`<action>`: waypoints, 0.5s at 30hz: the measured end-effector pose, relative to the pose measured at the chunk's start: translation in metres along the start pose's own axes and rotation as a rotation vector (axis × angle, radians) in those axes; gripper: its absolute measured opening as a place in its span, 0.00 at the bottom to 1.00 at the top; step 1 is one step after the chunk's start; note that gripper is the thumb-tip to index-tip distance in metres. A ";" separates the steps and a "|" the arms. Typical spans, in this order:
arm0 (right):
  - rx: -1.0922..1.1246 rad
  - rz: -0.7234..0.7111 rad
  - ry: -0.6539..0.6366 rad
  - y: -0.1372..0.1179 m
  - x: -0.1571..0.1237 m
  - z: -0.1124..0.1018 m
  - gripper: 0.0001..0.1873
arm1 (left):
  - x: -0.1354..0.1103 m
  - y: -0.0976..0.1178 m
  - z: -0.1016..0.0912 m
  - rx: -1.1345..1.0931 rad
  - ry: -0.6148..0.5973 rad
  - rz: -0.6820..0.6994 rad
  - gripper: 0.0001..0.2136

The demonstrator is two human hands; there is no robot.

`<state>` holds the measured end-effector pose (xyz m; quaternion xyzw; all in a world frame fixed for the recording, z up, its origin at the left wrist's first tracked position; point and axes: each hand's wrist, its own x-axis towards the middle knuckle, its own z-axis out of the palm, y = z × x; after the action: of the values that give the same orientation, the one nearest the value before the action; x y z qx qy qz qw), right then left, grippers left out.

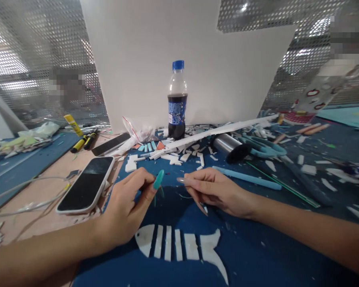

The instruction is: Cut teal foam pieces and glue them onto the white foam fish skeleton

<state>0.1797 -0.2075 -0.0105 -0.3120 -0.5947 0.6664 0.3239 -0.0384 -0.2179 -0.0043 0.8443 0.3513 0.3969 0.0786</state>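
Note:
My left hand [131, 205] is closed in a pinch above the blue mat [113, 267]. A long teal tip, which looks like a fingernail, stands up from its thumb. Facing it, my right hand [217, 189] also pinches, with long pale nails showing. Anything between the fingers of either hand is too small to make out; a faint thin line shows between the hands. Just below them, flat white pieces lie in a row in the shape of a fish: a head [145, 239] with a small eye hole, several upright strips [168, 243] and a forked tail [211, 249].
Behind my hands stand a cola bottle [177, 103] and a white board [143, 52]. A wire spool [230, 147], blue-handled scissors [265, 147] and a light blue stick [248, 177] lie right, among white scraps. Left are a phone [86, 185], cable [32, 207] and markers [79, 143].

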 end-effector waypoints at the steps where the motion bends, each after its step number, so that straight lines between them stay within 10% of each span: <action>1: 0.016 0.003 -0.002 0.000 0.000 -0.001 0.21 | 0.000 0.000 0.000 -0.005 -0.004 -0.004 0.07; 15: 0.160 -0.010 -0.032 0.000 -0.001 -0.003 0.20 | -0.001 0.001 -0.002 -0.027 0.002 0.011 0.07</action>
<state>0.1822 -0.2066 -0.0106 -0.2714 -0.5464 0.7149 0.3416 -0.0397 -0.2198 -0.0031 0.8447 0.3411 0.4030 0.0874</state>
